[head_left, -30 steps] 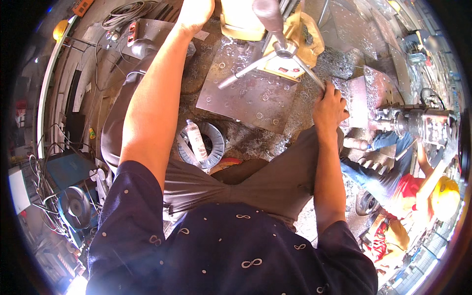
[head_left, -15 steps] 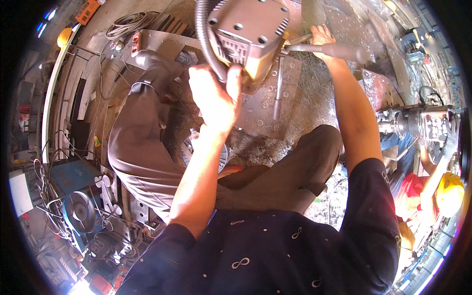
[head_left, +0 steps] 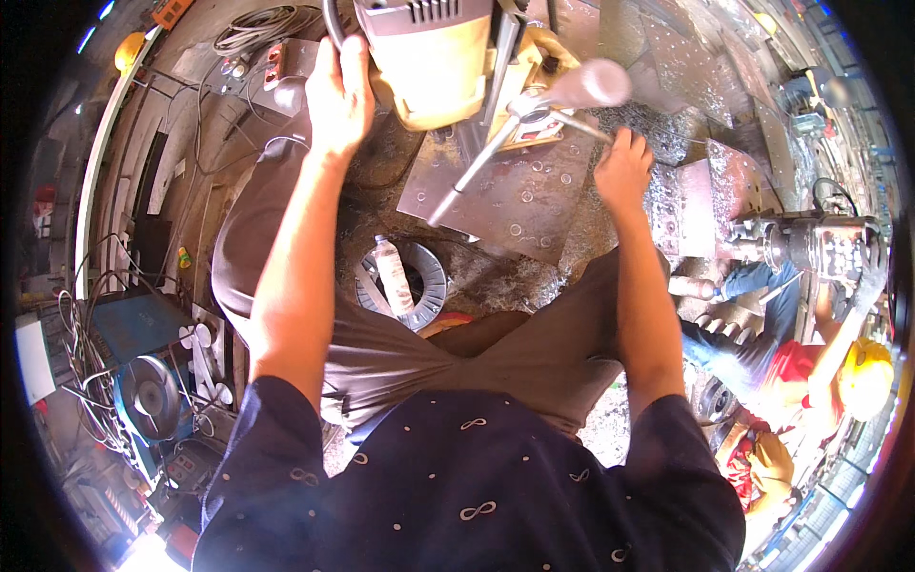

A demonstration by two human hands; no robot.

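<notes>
The yellow drill [head_left: 424, 71] stands at twelve o'clock, its lower part over a metal plate [head_left: 558, 214] that lies flat at one o'clock, probably because the machine needs a level, steady footing. Small rings dot the plate, whether marks or scraps I cannot tell. On the drill's near side, the hub [head_left: 527, 108] carries a blurred thick grip [head_left: 591, 84] toward two o'clock, a bare rod [head_left: 472, 179] toward seven and a thin spoke [head_left: 581, 127] toward four. The right hand [head_left: 624, 167], at two o'clock, has its fingers curled round the outer end of that spoke, a hold that would give more leverage than one near the hub. The left hand [head_left: 340, 105], at eleven o'clock, is half-curled beside the housing, thumb apart from the fingers, where a dark hose [head_left: 332, 24] runs down to it; it may be there to steady the machine, but I cannot tell whether it grips the hose or only touches the housing. Between the knees, near the centre toward nine o'clock, a clear bottle [head_left: 393, 272] rests across a grey reel [head_left: 436, 286], perhaps to keep it within reach. Farther out, a co-worker's yellow helmet [head_left: 865, 379] shows between three and four o'clock, and a coiled cable [head_left: 253, 33] at eleven
</notes>
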